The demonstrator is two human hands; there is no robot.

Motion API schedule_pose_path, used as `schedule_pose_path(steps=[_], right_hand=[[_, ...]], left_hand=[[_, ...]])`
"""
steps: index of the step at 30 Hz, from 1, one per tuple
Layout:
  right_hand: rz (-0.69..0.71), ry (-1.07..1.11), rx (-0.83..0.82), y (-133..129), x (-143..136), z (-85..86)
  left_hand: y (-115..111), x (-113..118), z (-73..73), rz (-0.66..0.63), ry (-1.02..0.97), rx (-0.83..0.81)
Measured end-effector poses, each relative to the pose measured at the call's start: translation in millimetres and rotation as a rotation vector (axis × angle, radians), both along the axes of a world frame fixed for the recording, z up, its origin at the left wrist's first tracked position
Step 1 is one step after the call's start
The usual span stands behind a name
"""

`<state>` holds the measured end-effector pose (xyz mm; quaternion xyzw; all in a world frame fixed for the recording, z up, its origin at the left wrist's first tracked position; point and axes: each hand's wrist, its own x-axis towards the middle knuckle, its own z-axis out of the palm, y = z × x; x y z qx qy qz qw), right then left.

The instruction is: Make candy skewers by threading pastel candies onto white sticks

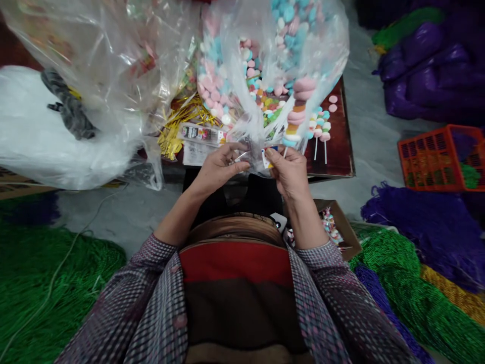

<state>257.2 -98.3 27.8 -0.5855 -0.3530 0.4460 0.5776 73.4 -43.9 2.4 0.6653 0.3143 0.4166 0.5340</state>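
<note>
My left hand (224, 168) pinches a small clear plastic bag (254, 157) between thumb and fingers, just in front of the table edge. Across from it, my right hand (290, 169) is closed on the other side of this bag, where a white, yellow and blue printed patch shows by the thumb. A marshmallow skewer (296, 116), stacked in pink, orange, white and blue, rises from behind my right fingers. Its stick ends at that hand; whether the fingers grip it is hard to see. Flat printed packets (202, 133) lie beyond my left hand.
Large clear bags of pink and blue marshmallows (214, 86) cover the table (337, 156). Gold twist ties (170, 136) lie left, short marshmallow sticks (322, 131) right. A cardboard box (346, 227) with wrapped sweets stands below right, an orange crate (432, 159) farther out.
</note>
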Motion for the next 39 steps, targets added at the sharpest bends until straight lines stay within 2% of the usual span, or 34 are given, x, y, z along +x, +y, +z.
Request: schedule_pose_path(steps=[2, 8, 14, 20, 24, 28, 33, 39], right_hand=[[-0.039, -0.023, 0.001, 0, -3, -6.6], [-0.163, -0.15, 0.032, 0, -13, -24.0], [-0.125, -0.283, 0.033, -1, -13, -30.2], [-0.174, -0.272, 0.083, 1, -15, -34.3], [-0.113, -0.241, 0.062, 0, -16, -25.4], [-0.013, -0.014, 0.033, -6, -12, -5.9], [0.027, 0.13, 0.013, -8, -5, 10.0], [0.112, 0.139, -0.112, -10, 9, 13.8]], left_hand=[[1, -3, 1.8, -0.045, 0.023, -0.018], [0, -5, 3.2, -0.008, 0.115, -0.009], [1, -1, -6.0, 0.039, 0.087, 0.013], [3, -1, -1.7, 0.069, 0.148, 0.149], [6, -3, -2.0, 0.065, 0.14, 0.083], [9, -8, -4.1, 0.042, 0.068, 0.013], [12, -12, -5.2, 0.015, 0.056, 0.073], [23, -18, -2.9, -0.049, 0.13, 0.267]])
